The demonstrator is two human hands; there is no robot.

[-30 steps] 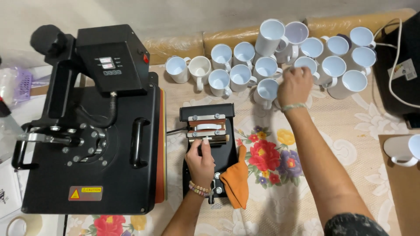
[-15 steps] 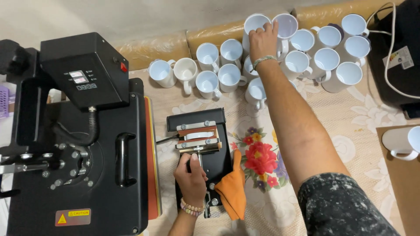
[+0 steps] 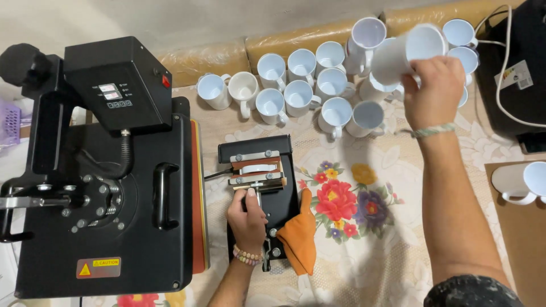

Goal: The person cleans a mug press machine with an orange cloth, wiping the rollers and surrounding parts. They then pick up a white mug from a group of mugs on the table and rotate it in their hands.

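Right hand [image 3: 433, 94] is gripping a white mug [image 3: 406, 54], fingers wrapped around its lower body, lifting it tilted above the mug cluster [image 3: 318, 85] at the far side of the table; mouth is facing the camera and the inside is looking empty. Left hand [image 3: 246, 219] is closing around the lever handle of the small black mug press [image 3: 263, 193], thumb pointing up along the bar. Press clamp is sitting just past the thumb; whether anything is in the clamp, cannot tell.

Mugs standing on the table: roughly thirteen white ones countable in the cluster, all upright, all showing empty insides; a few behind the raised mug are partly hidden so the count is not exact. One is standing stacked higher than the rest, just left of the held mug. One more white mug [image 3: 526, 182] is lying on its side on the brown board at the right edge, well apart from the cluster.

One orange cloth [image 3: 298, 236] is lying against the right side of the mug press. One large black flat heat press [image 3: 96, 170] is sitting at left, touching nothing in either hand. One floral tablecloth [image 3: 352, 199] is covering the table. One black device with a white cable [image 3: 515, 68] is sitting at far right.
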